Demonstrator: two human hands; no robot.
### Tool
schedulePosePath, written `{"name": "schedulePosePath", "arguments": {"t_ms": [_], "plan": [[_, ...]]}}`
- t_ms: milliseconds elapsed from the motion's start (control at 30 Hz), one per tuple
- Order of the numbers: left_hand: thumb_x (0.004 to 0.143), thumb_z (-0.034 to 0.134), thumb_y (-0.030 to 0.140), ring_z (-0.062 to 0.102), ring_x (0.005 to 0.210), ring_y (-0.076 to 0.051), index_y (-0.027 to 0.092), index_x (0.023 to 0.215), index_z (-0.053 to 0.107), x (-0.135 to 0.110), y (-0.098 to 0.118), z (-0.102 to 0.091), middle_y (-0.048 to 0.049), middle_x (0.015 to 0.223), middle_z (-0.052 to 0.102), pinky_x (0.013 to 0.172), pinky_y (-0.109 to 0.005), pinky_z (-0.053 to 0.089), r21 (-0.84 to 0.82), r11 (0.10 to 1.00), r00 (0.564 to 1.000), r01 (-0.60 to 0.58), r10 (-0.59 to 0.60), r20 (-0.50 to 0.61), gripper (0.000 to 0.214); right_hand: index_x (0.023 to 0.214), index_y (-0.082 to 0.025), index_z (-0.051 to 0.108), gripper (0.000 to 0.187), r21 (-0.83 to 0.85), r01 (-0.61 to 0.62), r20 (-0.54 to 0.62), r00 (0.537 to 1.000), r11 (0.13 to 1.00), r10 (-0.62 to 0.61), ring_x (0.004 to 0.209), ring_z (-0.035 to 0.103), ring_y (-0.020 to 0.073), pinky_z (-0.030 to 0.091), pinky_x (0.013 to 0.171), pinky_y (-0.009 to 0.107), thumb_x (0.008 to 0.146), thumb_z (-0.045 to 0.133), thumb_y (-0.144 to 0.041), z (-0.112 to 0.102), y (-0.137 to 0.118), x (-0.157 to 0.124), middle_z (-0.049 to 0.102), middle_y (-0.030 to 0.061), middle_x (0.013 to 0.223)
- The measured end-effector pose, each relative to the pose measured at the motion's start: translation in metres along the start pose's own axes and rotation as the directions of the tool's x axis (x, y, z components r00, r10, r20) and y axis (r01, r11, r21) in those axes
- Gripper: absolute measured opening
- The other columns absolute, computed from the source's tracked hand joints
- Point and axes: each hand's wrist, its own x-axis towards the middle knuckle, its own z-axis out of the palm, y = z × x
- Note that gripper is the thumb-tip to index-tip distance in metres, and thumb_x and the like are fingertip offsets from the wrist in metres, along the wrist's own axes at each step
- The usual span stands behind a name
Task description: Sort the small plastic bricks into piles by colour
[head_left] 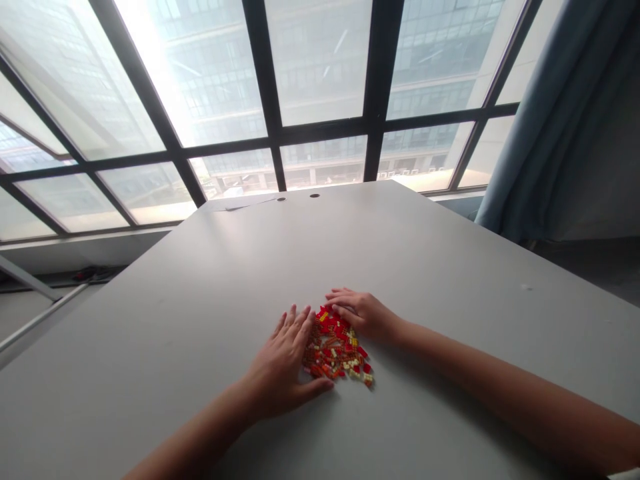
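Observation:
A small heap of tiny red, orange, yellow and cream bricks (338, 348) lies on the grey table (200, 320) in front of me. My left hand (284, 363) rests flat on the table, fingers stretched out, its edge against the left side of the heap. My right hand (361, 312) lies palm down at the heap's far right side, fingers extended leftward over the top bricks. Neither hand holds anything that I can see.
Two round cable holes (314, 196) sit near the table's far edge. Behind it stands a large window with dark frames (373, 127). A grey-blue curtain (565, 133) hangs at the right. A metal rail (45, 313) runs beside the table at the left.

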Motion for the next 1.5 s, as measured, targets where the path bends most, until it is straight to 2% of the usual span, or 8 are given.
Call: {"name": "schedulePosePath", "arguments": {"t_ms": [233, 333, 433, 567, 800, 1067, 1300, 1500], "plan": [[0.081, 0.055, 0.055, 0.013, 0.142, -0.03, 0.019, 0.148, 0.018, 0.007, 0.006, -0.014, -0.0097, 0.151, 0.026, 0.116, -0.052, 0.018, -0.111, 0.991, 0.996, -0.079, 0.082, 0.019, 0.085, 0.105, -0.021, 0.07, 0.028, 0.037, 0.038, 0.076, 0.996, 0.999, -0.041, 0.117, 0.057, 0.0207, 0.045, 0.101, 0.039, 0.085, 0.05, -0.021, -0.015, 0.0, -0.009, 0.067, 0.0073, 0.116], [0.085, 0.053, 0.047, 0.028, 0.138, -0.029, 0.021, 0.137, 0.042, 0.02, -0.004, -0.022, -0.0088, 0.144, 0.041, 0.114, -0.051, 0.025, -0.113, 0.993, 0.995, -0.022, 0.011, -0.098, 0.06, 0.092, -0.021, 0.073, 0.021, 0.028, 0.052, 0.078, 0.995, 0.998, -0.054, 0.099, 0.066, 0.0198, 0.052, 0.089, 0.035, 0.084, 0.054, -0.024, -0.022, -0.002, 0.0, 0.072, 0.0069, 0.102], [0.086, 0.053, 0.035, 0.048, 0.126, -0.027, 0.022, 0.108, 0.065, 0.037, -0.018, -0.025, -0.0065, 0.129, 0.058, 0.106, -0.047, 0.039, -0.126, 0.991, 0.964, 0.039, -0.071, -0.255, 0.028, 0.083, -0.019, 0.073, 0.017, -0.012, 0.034, 0.058, 0.998, 0.999, -0.033, 0.08, 0.067, 0.0178, 0.053, 0.077, 0.031, 0.082, 0.057, -0.024, -0.023, -0.003, 0.01, 0.072, 0.0065, 0.087], [0.083, 0.056, 0.024, 0.063, 0.101, -0.022, 0.023, 0.09, 0.069, 0.054, -0.028, -0.018, -0.0049, 0.108, 0.068, 0.091, -0.041, 0.049, -0.179, 0.981, 0.9, 0.075, -0.143, -0.411, 0.014, 0.082, -0.02, 0.074, 0.016, 0.028, -0.147, -0.003, 0.989, 0.989, 0.147, 0.07, 0.066, 0.0156, 0.051, 0.068, 0.026, 0.082, 0.059, -0.027, -0.016, -0.005, 0.022, 0.072, 0.0035, 0.078], [0.076, 0.069, 0.02, 0.063, 0.088, -0.02, 0.025, 0.085, 0.068, 0.059, -0.038, -0.009, -0.0002, 0.088, 0.07, 0.086, -0.039, 0.047, -0.103, 0.991, 0.817, 0.09, -0.133, -0.561, 0.01, 0.085, -0.022, 0.075, 0.014, -0.094, -0.402, 0.026, 0.914, 0.911, 0.405, 0.076, 0.065, 0.0159, 0.047, 0.07, 0.025, 0.079, 0.065, -0.031, -0.005, -0.005, 0.057, 0.074, 0.0026, 0.083], [0.074, 0.072, 0.027, 0.062, 0.079, -0.019, 0.025, 0.075, 0.071, 0.062, -0.054, -0.009, -0.0007, 0.08, 0.069, 0.083, -0.036, 0.048, -0.129, 0.98, 0.804, 0.151, -0.197, -0.561, 0.003, 0.082, -0.02, 0.075, 0.014, -0.167, -0.303, -0.054, 0.953, 0.938, 0.298, 0.084, 0.061, 0.0171, 0.046, 0.079, 0.029, 0.078, 0.068, -0.032, 0.018, -0.003, 0.072, 0.066, 0.0087, 0.1], [0.071, 0.074, 0.035, 0.06, 0.092, -0.024, 0.026, 0.089, 0.071, 0.066, -0.049, -0.007, -0.0036, 0.093, 0.067, 0.089, -0.043, 0.045, -0.042, 0.98, 0.85, 0.192, -0.188, -0.492, 0.021, 0.081, -0.019, 0.074, 0.01, -0.138, -0.144, -0.046, 0.989, 0.98, 0.139, 0.063, 0.053, 0.0116, 0.044, 0.068, 0.027, 0.08, 0.066, -0.025, -0.002, -0.002, 0.047, 0.068, 0.0048, 0.086], [0.077, 0.068, 0.025, 0.058, 0.099, -0.024, 0.026, 0.079, 0.071, 0.069, -0.05, -0.01, -0.004, 0.101, 0.065, 0.092, -0.044, 0.043, 0.001, 0.978, 0.874, 0.21, -0.187, -0.449, 0.004, 0.08, -0.022, 0.075, 0.01, -0.01, -0.115, 0.018, 0.993, 0.993, 0.115, 0.059, 0.05, 0.0093, 0.043, 0.061, 0.023, 0.077, 0.069, -0.029, -0.009, 0.0, 0.025, 0.067, 0.0034, 0.084]]}}
